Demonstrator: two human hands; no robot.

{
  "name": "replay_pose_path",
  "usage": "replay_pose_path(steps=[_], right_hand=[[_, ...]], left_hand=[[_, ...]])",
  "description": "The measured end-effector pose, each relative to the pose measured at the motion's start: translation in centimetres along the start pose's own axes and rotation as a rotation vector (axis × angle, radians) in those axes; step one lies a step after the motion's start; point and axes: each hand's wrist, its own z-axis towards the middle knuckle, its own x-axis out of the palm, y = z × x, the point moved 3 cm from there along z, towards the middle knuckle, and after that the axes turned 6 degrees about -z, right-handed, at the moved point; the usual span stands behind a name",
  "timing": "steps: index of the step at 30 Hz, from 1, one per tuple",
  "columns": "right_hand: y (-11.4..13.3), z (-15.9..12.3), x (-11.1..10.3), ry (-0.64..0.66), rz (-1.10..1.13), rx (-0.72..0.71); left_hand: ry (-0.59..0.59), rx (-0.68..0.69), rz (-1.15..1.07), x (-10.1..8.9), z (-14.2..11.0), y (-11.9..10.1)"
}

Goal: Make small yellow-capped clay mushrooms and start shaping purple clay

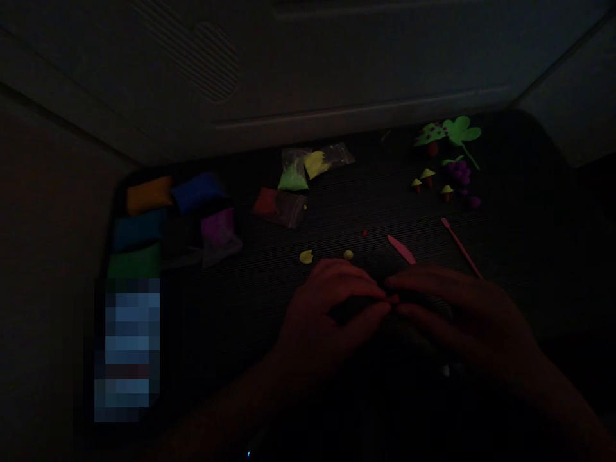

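Low over the dark table, a small red piece of modelling clay [394,299] sits between the fingertips of both hands. My left hand [327,314] pinches it with thumb and forefinger. From the other side, the thumb and forefinger of my right hand [462,314] close around it. Beyond the fingers lie a flattened yellow clay disc [348,255], a notched yellow piece [307,256] and a red crumb [364,233]. A pink modelling knife [400,249] is partly covered by my right hand, and a thin pink tool [461,247] lies to its right.
Opened clay bags, green [294,173], yellow [317,164] and red [267,201], lie at the back. Several coloured packs [149,195] and a blurred lit screen [129,346] are at left. Small clay mushrooms [427,178], purple grapes [459,172] and a green clover shape [461,130] stand back right.
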Motion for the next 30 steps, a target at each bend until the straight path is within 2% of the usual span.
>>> replay_pose_path(steps=[6,9,11,16,18,23,30], right_hand=[[0.1,0.3,0.0,0.023,0.068,-0.028],[0.2,0.2,0.0,0.028,0.082,-0.031],[0.2,0.1,0.1,0.02,0.075,-0.032],[0.4,0.1,0.1,-0.039,0.047,-0.079],[0.6,0.2,0.1,-0.052,0.047,-0.107],[0.7,0.1,0.1,-0.049,0.03,-0.125],[0.9,0.2,-0.1,-0.005,0.077,-0.136]], left_hand=[[-0.024,-0.032,-0.02,0.1,-0.6,-0.3],[-0.021,-0.091,-0.06,0.2,-0.7,-0.1],[0.003,-0.185,-0.13,0.2,-0.9,0.1],[0.126,-0.556,-0.45,0.6,-1.5,1.0],[0.166,-0.624,-0.545,0.9,-1.7,1.0],[0.141,-0.588,-0.601,0.9,-1.8,1.0],[0.154,-0.531,-0.572,0.4,-1.7,0.6]])
